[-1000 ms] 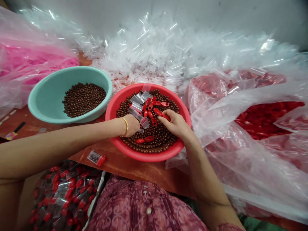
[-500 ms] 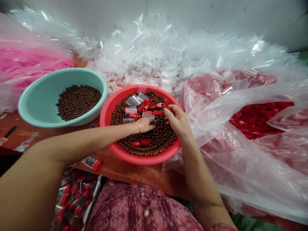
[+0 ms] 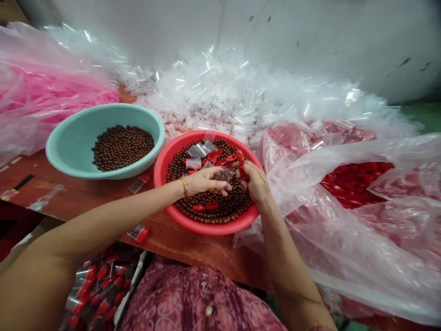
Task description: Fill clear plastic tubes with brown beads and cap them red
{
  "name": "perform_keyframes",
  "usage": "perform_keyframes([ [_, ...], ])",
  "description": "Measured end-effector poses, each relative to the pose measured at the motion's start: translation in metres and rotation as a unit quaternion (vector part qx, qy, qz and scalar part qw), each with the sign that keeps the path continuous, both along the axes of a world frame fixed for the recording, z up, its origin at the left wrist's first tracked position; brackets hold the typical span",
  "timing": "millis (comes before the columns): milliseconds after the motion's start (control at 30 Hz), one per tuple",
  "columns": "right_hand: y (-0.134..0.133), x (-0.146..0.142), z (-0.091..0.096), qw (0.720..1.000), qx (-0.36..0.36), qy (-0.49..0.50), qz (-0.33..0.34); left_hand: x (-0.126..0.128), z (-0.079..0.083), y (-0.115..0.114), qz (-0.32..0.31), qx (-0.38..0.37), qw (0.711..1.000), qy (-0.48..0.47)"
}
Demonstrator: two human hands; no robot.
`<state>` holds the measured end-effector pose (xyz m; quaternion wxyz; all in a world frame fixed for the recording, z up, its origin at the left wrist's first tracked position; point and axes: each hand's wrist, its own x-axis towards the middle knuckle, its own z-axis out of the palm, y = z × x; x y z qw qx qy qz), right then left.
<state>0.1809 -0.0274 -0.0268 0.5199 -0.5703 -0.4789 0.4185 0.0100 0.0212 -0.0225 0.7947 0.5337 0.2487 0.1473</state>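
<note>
A red basin holds many round brown balls, with red plastic caps and clear plastic tubes lying on top. Over its middle, my left hand is closed on a clear tube with dark balls visible inside. At the basin's right side, my right hand pinches a red cap, close to the tube but apart from it. Two more red pieces rest on the balls nearer to me.
A teal bowl of brown balls stands at left. Clear tubes are heaped behind. Red caps fill an open plastic bag at right; a pink-filled bag lies at left. Filled, capped tubes fill a box below the table edge.
My left hand has risen from the balls with a tube holding some of them. My right hand still holds a red cap, now nearer the tube. The view has shifted slightly.
</note>
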Motion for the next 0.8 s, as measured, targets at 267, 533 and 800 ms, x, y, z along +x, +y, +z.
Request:
perform_keyframes([
  [267, -0.009, -0.009, 0.018, 0.978, 0.066, -0.194, 0.043, 0.007, 0.005, -0.008, -0.022, 0.168, 0.983, 0.072],
  [533, -0.008, -0.021, 0.015, 0.960, 0.062, -0.273, 0.023, 0.008, -0.003, -0.003, 0.034, 0.395, 0.901, 0.174],
  [800, -0.007, -0.008, 0.006, 0.995, -0.038, -0.039, 0.085, 0.003, 0.004, -0.006, 0.038, 0.366, 0.917, 0.152],
])
